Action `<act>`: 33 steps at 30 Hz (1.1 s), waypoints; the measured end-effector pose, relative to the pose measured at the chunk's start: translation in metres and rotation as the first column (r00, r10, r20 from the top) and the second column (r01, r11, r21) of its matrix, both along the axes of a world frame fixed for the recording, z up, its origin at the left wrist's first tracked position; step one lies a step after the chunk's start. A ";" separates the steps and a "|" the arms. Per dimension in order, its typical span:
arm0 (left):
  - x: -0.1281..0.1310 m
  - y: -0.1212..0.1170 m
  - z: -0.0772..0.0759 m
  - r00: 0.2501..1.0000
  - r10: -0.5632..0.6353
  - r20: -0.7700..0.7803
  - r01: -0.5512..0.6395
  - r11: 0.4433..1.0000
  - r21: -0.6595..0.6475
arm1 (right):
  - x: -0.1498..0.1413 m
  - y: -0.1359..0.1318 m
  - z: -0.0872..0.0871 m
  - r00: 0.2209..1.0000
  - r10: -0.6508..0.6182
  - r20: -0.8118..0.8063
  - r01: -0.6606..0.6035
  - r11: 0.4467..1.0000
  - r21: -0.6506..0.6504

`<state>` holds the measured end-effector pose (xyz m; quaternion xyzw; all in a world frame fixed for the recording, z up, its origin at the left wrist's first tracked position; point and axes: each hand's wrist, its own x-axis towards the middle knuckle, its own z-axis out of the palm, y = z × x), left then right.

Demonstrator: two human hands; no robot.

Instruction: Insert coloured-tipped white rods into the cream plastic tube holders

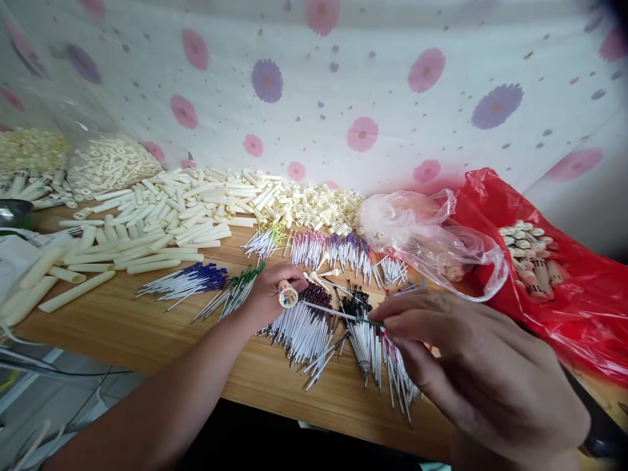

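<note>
My left hand is closed around a cream pen part, whose round open end faces me and shows small coloured spots inside. Between thumb and fingertips my right hand pinches a pen refill by its green end. The refill's white tube points left, its tip close to the pen part; whether they touch I cannot tell. Beneath the hands lie fanned piles of refills: dark maroon ones, black ones, green ones and blue ones.
Cream pen barrels heap across the back left, beside short clipped pen parts. Yellow-tipped refills and purple ones form a farther row. A clear plastic bag and a red bag with pen parts stand right.
</note>
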<state>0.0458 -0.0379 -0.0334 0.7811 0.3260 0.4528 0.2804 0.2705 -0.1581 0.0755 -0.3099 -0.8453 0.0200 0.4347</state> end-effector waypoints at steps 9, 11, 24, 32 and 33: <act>-0.002 -0.004 0.002 0.954 -0.227 -0.194 0.186 0.960 -0.210 | -0.003 0.001 -0.012 0.988 -0.034 0.148 0.032 0.999 0.020; -0.002 -0.006 0.005 0.942 -0.268 -0.203 0.222 0.949 -0.223 | -0.006 0.002 -0.011 0.983 -0.006 0.184 0.002 1.000 0.020; -0.002 -0.014 0.017 0.877 -0.446 -0.180 0.363 0.859 -0.360 | -0.022 0.017 -0.022 0.998 0.062 0.023 -0.062 0.998 -0.005; -0.003 -0.017 0.020 0.877 -0.431 0.211 0.476 0.722 -0.502 | -0.029 0.014 -0.019 0.966 0.066 -0.252 -0.094 0.990 -0.100; -0.003 -0.019 0.020 0.885 -0.417 0.206 0.462 0.734 -0.497 | -0.031 0.013 -0.018 0.961 0.064 -0.270 -0.094 0.991 -0.099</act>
